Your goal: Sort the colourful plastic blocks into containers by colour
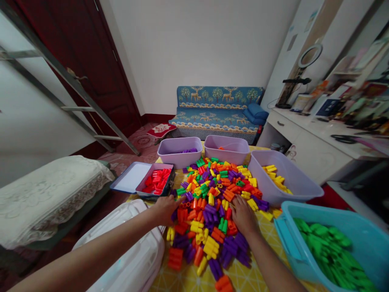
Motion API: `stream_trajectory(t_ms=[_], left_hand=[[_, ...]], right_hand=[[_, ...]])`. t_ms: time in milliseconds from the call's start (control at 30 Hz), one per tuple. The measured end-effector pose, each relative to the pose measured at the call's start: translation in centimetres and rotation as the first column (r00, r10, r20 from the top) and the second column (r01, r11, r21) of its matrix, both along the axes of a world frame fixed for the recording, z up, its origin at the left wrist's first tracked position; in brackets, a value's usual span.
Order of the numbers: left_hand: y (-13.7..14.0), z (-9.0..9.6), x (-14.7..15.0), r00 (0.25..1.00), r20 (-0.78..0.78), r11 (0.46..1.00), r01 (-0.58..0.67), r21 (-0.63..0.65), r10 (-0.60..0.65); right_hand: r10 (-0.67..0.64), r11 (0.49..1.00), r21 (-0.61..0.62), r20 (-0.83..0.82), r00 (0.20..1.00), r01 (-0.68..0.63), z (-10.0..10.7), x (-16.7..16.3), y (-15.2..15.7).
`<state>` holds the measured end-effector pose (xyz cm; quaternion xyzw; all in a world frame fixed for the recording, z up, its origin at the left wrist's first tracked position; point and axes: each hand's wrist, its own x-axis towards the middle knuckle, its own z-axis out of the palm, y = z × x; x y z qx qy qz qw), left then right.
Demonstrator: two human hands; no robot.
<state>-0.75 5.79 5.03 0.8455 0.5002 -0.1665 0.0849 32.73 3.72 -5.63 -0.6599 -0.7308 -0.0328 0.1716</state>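
Biggest thing first: plain pale wall (197, 52), smooth and matte, with a dark red panelled door (82, 61) on the left and a metal ladder (88, 108) leaning across it. Couch (212, 117) at the back has a blue woven-looking cover with deer and trees on it. On the left there's a bench (54, 194) under cream cloth with a lacy edge, and on the right a glossy white desk (326, 136) crowded with stuff.

The table (270, 231) has a yellow cloth with thin pale lines in a geometric pattern. Three lilac plastic bins (179, 160) with rounded corners stand along the far side, and a turquoise one (290, 239) near right is part filled with green pieces (331, 247). A shiny white plastic lid (127, 247) sits near left.

In the middle is the big heap of blocks (209, 213): smooth plastic tubes, many joined side by side, in red, orange, yellow, green and purple. An open hinged box (170, 182) of red blocks (156, 180) is just left of it.

Left hand (165, 210) is at the heap's left edge, fingers reaching in; can't tell if they're pinching anything. Right hand (243, 215) is at the right edge, fingers stretched forward and fairly close together, tips by orange blocks; can't tell about a grip there either.

As for writing, a dark blue package (328, 107) on the desk has pale lettering, too blurry to read.
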Motion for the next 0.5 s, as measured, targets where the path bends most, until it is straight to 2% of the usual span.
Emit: stream_trajectory(t_ms=[233,500], left_hand=[[0.4,0.0,0.1,0.998,0.013,0.997,0.06,-0.05,-0.06],[-0.1,-0.4,1.6,0.986,0.063,0.988,-0.154,-0.02,0.155]], right_hand=[[-0.002,1.0,-0.028,0.019,1.0,0.002,0.5,-0.2,-0.2],[-0.001,1.0,-0.021,0.021,1.0,0.001,0.4,-0.2,-0.1]])
